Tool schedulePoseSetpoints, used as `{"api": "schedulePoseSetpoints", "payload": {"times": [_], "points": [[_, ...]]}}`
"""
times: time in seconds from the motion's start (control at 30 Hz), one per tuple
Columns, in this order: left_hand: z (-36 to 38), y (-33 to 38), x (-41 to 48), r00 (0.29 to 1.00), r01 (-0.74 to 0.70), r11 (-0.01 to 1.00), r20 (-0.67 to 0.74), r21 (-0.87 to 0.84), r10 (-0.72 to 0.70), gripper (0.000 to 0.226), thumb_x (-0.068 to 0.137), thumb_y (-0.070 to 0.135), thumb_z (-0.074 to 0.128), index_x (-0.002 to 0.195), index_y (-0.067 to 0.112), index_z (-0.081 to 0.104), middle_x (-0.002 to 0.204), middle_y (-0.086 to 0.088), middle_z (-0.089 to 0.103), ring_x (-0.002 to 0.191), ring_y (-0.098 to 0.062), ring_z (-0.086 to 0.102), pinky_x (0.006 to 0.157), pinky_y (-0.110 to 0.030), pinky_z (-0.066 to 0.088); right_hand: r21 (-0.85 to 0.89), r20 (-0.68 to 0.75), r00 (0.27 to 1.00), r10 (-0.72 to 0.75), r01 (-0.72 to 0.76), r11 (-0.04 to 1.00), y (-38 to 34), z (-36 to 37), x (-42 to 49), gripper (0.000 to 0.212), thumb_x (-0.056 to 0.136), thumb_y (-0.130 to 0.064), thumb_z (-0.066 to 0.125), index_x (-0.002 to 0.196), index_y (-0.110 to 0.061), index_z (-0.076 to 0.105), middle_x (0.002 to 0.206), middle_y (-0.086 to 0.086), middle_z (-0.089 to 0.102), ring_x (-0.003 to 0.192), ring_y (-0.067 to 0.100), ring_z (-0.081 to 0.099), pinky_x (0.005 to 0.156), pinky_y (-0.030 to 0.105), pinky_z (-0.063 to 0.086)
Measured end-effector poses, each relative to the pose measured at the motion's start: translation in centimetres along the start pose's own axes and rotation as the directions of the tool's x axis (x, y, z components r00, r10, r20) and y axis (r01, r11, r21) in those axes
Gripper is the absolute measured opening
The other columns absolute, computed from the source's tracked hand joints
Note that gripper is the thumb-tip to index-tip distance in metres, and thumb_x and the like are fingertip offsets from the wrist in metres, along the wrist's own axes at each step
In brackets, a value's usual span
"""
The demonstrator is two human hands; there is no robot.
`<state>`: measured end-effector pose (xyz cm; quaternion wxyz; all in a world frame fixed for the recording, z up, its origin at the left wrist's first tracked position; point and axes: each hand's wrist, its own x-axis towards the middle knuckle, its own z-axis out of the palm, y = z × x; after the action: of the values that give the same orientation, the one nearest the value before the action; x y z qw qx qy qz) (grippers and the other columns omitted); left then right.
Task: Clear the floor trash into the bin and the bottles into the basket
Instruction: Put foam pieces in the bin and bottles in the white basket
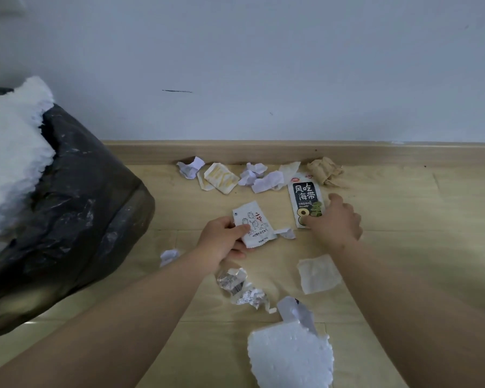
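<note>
Pale wall (263, 51), wooden baseboard (235, 152), light wood-plank floor (403, 208).

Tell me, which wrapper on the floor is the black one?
The snack packet with big white characters, which the right hand touches. It alone is dark; the left hand holds a white wrapper.

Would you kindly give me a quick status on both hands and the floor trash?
Left hand grips white printed wrapper. Right hand on black snack packet, grip unclear. Crumpled paper scraps along skirting, uncollected; black bin bag left, nothing blocking.
</note>
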<state>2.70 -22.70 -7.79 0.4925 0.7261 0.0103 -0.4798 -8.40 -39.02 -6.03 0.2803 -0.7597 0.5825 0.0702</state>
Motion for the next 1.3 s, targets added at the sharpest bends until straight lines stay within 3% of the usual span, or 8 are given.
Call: {"api": "schedulePoseSetpoints", "payload": {"times": [0.2,0.33,0.43,0.53,0.77,0.87,1.13,1.3], "points": [[0.1,0.0,-0.8,1.0,0.011,1.0,-0.013,-0.012,-0.011,0.011,0.094,0.013,0.055,0.103,0.008,0.059,0.079,-0.005,0.067,0.048,-0.01,0.065,0.048,-0.027,0.054,0.04,0.075,0.995,0.065,-0.068,0.997,0.4,1.6,-1.3,0.026,0.088,-0.029,0.052,0.112,-0.019,0.054,0.119,0.014,0.058,0.118,0.035,0.04,0.094,0.038,0.032],[0.0,0.7,-1.6,0.998,0.06,0.987,0.015,-0.147,-0.058,0.007,0.097,0.014,0.05,0.101,0.013,0.055,0.087,-0.004,0.064,0.07,-0.017,0.062,0.06,-0.031,0.052,-0.011,0.059,0.997,0.044,-0.043,0.999,0.8,1.0,-2.4,0.015,0.093,-0.022,0.04,0.094,-0.015,0.052,0.116,0.017,0.056,0.118,0.035,0.039,0.094,0.039,0.033],[0.1,1.6,-2.5,0.998,0.051,0.977,0.048,-0.205,-0.042,0.009,0.097,0.016,0.048,0.091,0.017,0.055,0.089,-0.003,0.064,0.076,-0.015,0.061,0.067,-0.029,0.05,0.074,-0.011,1.0,-0.017,0.018,0.997,0.8,0.1,-2.9,0.016,0.094,-0.02,0.037,0.081,-0.016,0.045,0.1,0.016,0.058,0.11,0.036,0.044,0.087,0.039,0.036],[0.0,2.7,-3.4,0.999,-0.015,0.979,0.048,-0.204,0.025,0.011,0.097,0.016,0.049,0.088,0.018,0.056,0.09,-0.001,0.065,0.078,-0.014,0.06,0.071,-0.027,0.05,0.271,-0.005,0.991,-0.135,0.131,0.954,-0.1,-0.6,-4.1,0.027,0.094,-0.018,0.039,0.067,-0.014,0.04,0.069,0.006,0.047,0.078,0.029,0.048,0.064,0.033,0.032],[-1.3,5.0,-5.1,0.979,-0.199,0.954,-0.089,-0.225,0.183,0.01,0.09,0.013,0.06,0.098,0.01,0.055,0.1,-0.007,0.067,0.085,-0.02,0.067,0.078,-0.034,0.057,0.681,0.221,0.917,-0.331,0.097,0.725,-4.4,-1.7,-9.3,0.018,0.097,-0.009,0.044,0.093,-0.015,0.06,0.072,-0.007,0.058,0.06,0.001,0.051,0.047,0.006,0.039],[-2.2,5.8,-6.2,0.944,-0.297,0.935,-0.21,-0.196,0.256,0.011,0.088,0.013,0.064,0.093,0.014,0.054,0.098,-0.006,0.068,0.087,-0.021,0.068,0.078,-0.038,0.057,0.76,0.249,0.892,-0.378,0.062,0.647,-5.7,-2.2,-10.6,0.022,0.098,-0.01,0.043,0.09,-0.017,0.062,0.074,-0.007,0.06,0.061,0.002,0.053,0.051,0.007,0.042],[-5.7,8.9,-11.9,0.694,-0.624,0.779,-0.409,0.07,0.593,0.038,0.089,0.011,0.062,0.11,0.035,0.04,0.083,0.001,0.069,0.076,-0.012,0.069,0.067,-0.03,0.057,0.802,0.228,0.903,-0.364,0.038,0.596,-8.5,-2.3,-12.3,0.02,0.095,-0.017,0.048,0.08,-0.02,0.061,0.073,0.0,0.063,0.063,0.012,0.053,0.063,0.023,0.04],[-10.6,12.3,-15.6,0.308,-0.665,0.598,-0.564,0.448,0.766,0.02,0.089,0.009,0.051,0.091,0.029,0.049,0.067,-0.005,0.058,0.061,-0.016,0.058,0.055,-0.028,0.048,0.789,0.239,0.89,-0.388,0.054,0.611,-9.8,-1.7,-13.3,0.013,0.093,-0.015,0.053,0.083,-0.018,0.06,0.072,0.0,0.063,0.063,0.013,0.054,0.063,0.024,0.04]]}}
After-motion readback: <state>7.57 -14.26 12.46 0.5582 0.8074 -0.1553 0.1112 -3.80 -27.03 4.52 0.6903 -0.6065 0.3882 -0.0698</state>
